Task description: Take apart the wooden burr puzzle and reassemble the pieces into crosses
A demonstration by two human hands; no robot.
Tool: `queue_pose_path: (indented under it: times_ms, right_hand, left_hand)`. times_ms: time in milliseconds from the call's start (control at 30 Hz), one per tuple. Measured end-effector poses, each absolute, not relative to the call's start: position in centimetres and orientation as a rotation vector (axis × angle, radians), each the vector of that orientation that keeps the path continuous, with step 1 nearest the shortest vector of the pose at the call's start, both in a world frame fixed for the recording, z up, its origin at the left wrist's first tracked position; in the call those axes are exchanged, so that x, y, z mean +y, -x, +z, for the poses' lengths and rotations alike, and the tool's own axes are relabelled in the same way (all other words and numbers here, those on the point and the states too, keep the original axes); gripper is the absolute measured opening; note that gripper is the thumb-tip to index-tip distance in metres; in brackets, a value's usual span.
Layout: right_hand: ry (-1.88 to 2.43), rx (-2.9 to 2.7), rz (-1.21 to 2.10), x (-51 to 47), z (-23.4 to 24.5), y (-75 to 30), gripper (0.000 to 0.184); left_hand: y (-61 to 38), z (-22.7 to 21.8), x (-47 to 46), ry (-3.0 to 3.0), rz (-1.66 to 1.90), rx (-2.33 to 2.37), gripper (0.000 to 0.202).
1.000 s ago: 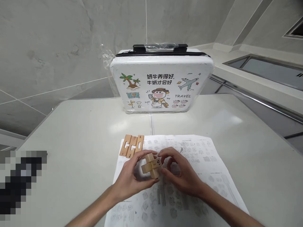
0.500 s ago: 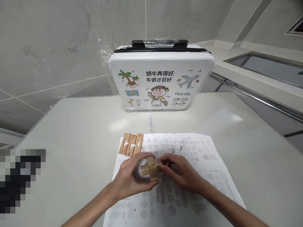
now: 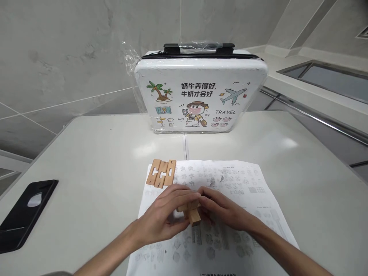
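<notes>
A wooden burr puzzle [image 3: 194, 217] of crossed square bars is held over the printed sheet [image 3: 212, 253]. My left hand [image 3: 165, 214] wraps round it from the left, fingers over the top and thumb beneath. From the right, my right hand [image 3: 222, 209] grips its other side, with the fingertips of both hands meeting there. Much of the puzzle is hidden behind the fingers; one bar end points toward me. Beyond my left hand, flat notched wooden pieces [image 3: 161, 174] with inked marks lie side by side at the sheet's upper left corner.
A white hard case [image 3: 201, 99] in clear plastic wrap stands at the back of the white table [image 3: 94, 161]. On the left lies a black flat object [image 3: 25, 214] with a shiny oval spot. Grey cabinets [image 3: 316, 122] run along the right.
The puzzle has been turned in my hands, so a bar end now faces me and the marked bar no longer shows. My left fingers have closed over its top.
</notes>
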State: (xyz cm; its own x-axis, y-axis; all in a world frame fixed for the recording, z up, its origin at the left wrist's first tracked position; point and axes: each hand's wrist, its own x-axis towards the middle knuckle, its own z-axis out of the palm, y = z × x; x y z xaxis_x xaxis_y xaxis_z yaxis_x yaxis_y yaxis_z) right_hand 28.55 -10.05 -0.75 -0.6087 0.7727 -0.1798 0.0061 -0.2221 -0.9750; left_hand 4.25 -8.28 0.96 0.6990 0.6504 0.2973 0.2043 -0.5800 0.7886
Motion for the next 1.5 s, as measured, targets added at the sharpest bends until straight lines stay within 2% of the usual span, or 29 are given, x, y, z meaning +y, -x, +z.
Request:
queue_pose_path:
  times_ms: [100, 233, 300, 500, 667, 900, 1133, 1233, 1333, 1500]
  right_hand:
    - [0.889, -1.379, 1.946, -10.0, -0.8, -28.5, 0.042]
    - [0.873, -1.267, 1.949, -10.1, -0.9, -28.2, 0.04]
    - [0.879, -1.283, 1.908, -10.2, -1.0, -28.1, 0.038]
    - [1.013, -1.606, 1.466, -10.8, -1.1, -27.7, 0.03]
    - [1.02, -1.75, 1.203, -10.9, -1.4, -27.5, 0.024]
    - [1.004, -1.735, 1.209, -10.8, -1.2, -27.7, 0.02]
    - [1.052, -1.594, 1.222, -10.4, -1.4, -28.4, 0.025]
    - [1.115, -1.439, 1.229, -10.1, -1.7, -28.9, 0.027]
    - [1.166, -1.31, 1.205, -9.9, -1.9, -29.2, 0.03]
    - [1.178, -1.294, 1.224, -9.8, -1.9, -29.2, 0.03]
  left_hand:
    - [-4.1, 1.1, -8.4, -2.047, 0.687, 0.781, 0.081]
    - [-3.9, 1.1, -8.7, -1.929, 0.688, 0.886, 0.107]
    - [-3.9, 1.0, -8.7, -1.88, 0.661, 0.907, 0.11]
    - [-3.9, 0.3, -8.8, -1.766, 0.639, 1.054, 0.1]
    - [-4.2, 0.6, -9.0, -1.737, 0.598, 1.098, 0.082]
    - [-4.5, 1.5, -8.8, -1.799, 0.659, 1.114, 0.078]
    - [-3.5, 1.8, -7.6, -1.879, 0.829, 1.083, 0.07]
    - [-3.1, 1.7, -7.2, -1.949, 0.875, 1.118, 0.06]
    - [-3.1, 1.2, -6.9, -2.143, 0.838, 1.138, 0.057]
    - [-3.2, 0.4, -6.9, -2.35, 0.679, 1.055, 0.064]
